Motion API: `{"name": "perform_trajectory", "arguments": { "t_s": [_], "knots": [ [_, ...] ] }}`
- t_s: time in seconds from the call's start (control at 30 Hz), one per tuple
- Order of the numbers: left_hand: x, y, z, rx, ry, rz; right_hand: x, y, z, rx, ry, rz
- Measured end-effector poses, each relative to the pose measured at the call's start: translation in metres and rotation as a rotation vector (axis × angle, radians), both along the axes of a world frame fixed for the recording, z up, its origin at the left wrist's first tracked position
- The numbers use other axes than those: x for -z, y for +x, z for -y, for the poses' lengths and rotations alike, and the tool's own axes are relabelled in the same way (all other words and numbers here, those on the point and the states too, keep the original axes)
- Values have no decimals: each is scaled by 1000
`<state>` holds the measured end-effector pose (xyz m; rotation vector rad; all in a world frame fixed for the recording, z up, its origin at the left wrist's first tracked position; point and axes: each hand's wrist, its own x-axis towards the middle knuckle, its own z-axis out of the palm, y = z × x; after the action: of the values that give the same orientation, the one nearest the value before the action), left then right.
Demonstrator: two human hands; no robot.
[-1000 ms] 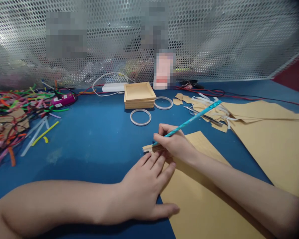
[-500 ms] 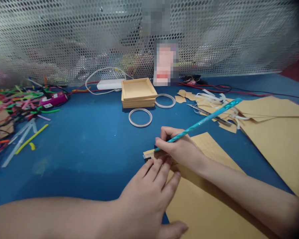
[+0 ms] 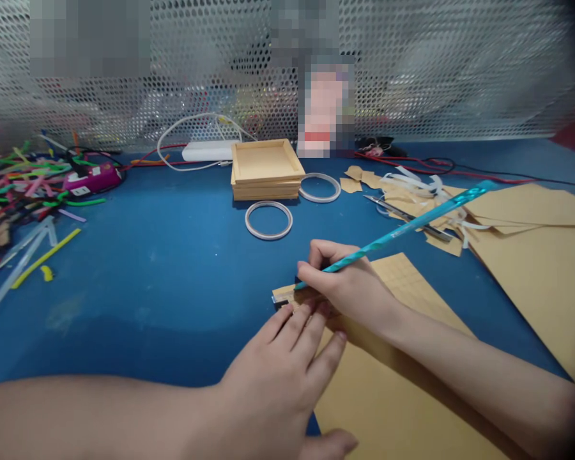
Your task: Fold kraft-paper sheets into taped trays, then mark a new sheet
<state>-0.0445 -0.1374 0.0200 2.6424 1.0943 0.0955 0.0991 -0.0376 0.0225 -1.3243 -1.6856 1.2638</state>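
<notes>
My right hand [image 3: 352,281] grips a long, shiny teal pencil [image 3: 402,229] in a writing hold. Its point rests near the far left end of a sheet of tan card [image 3: 388,390], and its upper end slants off to the right. My left hand [image 3: 287,358] lies flat with its fingers spread, the fingertips pressing on the card just below the pencil point. Under those fingertips a thin strip with a dark end [image 3: 280,304] pokes out; most of it is hidden. Faint lines run across the far part of the card.
Stacked tan card trays [image 3: 267,169] stand at the back, beside two tape rolls [image 3: 269,221]. To the right lie a craft knife [image 3: 412,220], paper scraps [image 3: 354,182] and larger tan sheets [image 3: 546,268]. Colourful strips [image 3: 29,185] and a purple device [image 3: 93,179] crowd the left.
The pencil leans a little further right, and its point has slid slightly left. My left hand stays pressed on the card. The background has shifted slightly with the camera.
</notes>
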Motion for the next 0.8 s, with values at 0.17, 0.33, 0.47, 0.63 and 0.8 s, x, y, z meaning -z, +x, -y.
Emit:
{"name": "perform_trajectory", "arguments": {
  "t_s": [0.17, 0.33, 0.47, 0.63, 0.8],
  "knots": [
    [0, 0, 0, -8, 14, 1, -1, -1, 1, -3, -51, -41],
    [1, -1, -1, -1, 30, 1, -2, -3, 2, -2, -139, -89],
    [0, -1, -2, 8, 9, -20, -2, -4, 1, 5, -151, -108],
    [-1, -1, -2, 16, -9, -19, -2, -3, 2, 7, -149, -85],
    [-1, 0, -3, 13, -22, -24, -1, -3, 1, 88, -2, -53]
  ]
}}
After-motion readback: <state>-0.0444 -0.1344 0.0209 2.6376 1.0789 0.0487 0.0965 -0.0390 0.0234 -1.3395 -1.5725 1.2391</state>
